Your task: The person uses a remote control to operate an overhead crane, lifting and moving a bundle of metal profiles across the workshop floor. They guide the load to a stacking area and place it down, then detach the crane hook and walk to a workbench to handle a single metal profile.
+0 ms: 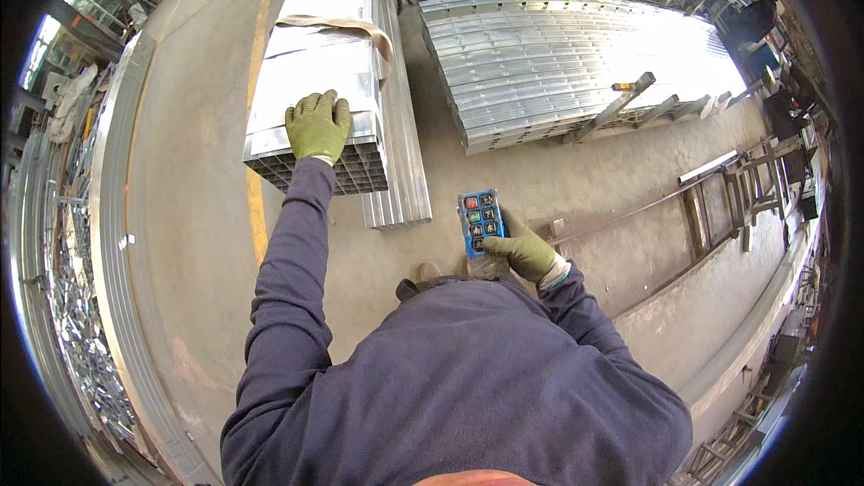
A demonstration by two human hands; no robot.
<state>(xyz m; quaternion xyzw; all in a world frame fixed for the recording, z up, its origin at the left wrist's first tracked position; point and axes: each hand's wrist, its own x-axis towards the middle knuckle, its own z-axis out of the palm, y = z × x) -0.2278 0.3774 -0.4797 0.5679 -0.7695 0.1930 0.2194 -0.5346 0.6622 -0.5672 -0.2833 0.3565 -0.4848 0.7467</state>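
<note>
Bundle (310, 67) of square tubes at eleven o'clock from my chest, open ends facing me, its length running away toward twelve. Strap (358, 25) across it beyond my fingertips, probably to bind the tubes. My left hand (319, 129) lies flat on top at the near end, fingers extended, gripping nothing; likely a steadying touch. Remote (475, 221) near twelve, held close in my right hand (526, 250), fingers curled round its right side, thumb over the lower keys; face up, I judge, so the buttons can be read. So the bundle sits under my left palm, and at about ten from my right hand, well apart. Bars (409, 157) just beside the bundle, on its three o'clock side. Bigger stack (513, 76) at one.
</note>
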